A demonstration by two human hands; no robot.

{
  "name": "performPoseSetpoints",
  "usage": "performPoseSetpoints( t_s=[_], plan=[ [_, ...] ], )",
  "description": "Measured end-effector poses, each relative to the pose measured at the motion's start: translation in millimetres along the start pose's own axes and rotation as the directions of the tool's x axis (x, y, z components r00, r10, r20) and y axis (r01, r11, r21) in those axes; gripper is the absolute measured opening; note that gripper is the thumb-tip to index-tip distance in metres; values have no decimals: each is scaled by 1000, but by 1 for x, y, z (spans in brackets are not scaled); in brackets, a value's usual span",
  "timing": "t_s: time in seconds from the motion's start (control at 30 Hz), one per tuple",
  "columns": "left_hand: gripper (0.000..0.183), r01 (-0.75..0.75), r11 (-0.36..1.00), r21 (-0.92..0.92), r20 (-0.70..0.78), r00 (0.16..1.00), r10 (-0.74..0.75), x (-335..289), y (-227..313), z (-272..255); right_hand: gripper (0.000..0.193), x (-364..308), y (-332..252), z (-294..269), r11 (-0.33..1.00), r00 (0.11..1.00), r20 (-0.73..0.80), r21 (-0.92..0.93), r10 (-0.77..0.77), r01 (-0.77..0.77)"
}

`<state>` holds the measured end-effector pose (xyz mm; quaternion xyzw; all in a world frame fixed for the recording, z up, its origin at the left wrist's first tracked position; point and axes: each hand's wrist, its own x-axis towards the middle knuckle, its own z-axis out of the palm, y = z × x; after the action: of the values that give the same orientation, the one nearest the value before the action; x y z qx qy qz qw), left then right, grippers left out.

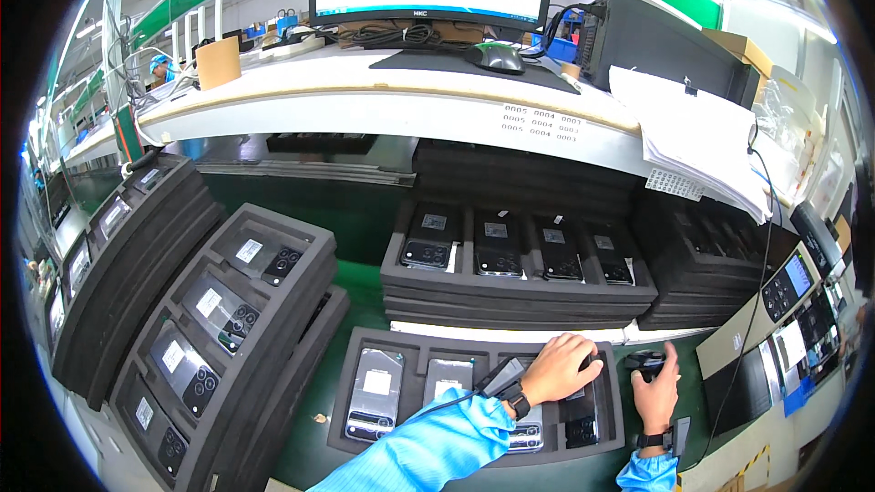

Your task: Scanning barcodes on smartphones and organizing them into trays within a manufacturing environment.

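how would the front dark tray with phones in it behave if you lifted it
The front tray looks like thick foam, so it likely gives a little when squeezed. Loaded with phones, it may feel heavier than bare foam. Since they lie in open recesses, tipping it could let some slide out.

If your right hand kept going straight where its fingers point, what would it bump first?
Probably the dark foam stack beyond the right hand, though depth is unclear, so it might pass above instead.
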<state>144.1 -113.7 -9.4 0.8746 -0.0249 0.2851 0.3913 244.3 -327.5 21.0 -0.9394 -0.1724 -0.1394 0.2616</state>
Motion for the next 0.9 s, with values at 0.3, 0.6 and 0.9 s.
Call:
performPoseSetpoints(
  t_s=[0.3, 0.6, 0.9],
  plan=[
    [34, 9, 1000, -15, 19, 1000, -8, 2, -4, 0, 60, 97, 126, -65, 535, 737, -416, 840, 532, 88],
    [35, 9, 1000, -1, 12, 1000, -9, -2, -1, -4, 48, 174, 233, -141, 699, 681, -521, 715, 515, 19],
    [30, 10, 999, -37, 6, 1000, -10, 3, -2, -5, 23, 22, 65, -70, 173, 862, 44, 973, 506, -151]
  ],
)
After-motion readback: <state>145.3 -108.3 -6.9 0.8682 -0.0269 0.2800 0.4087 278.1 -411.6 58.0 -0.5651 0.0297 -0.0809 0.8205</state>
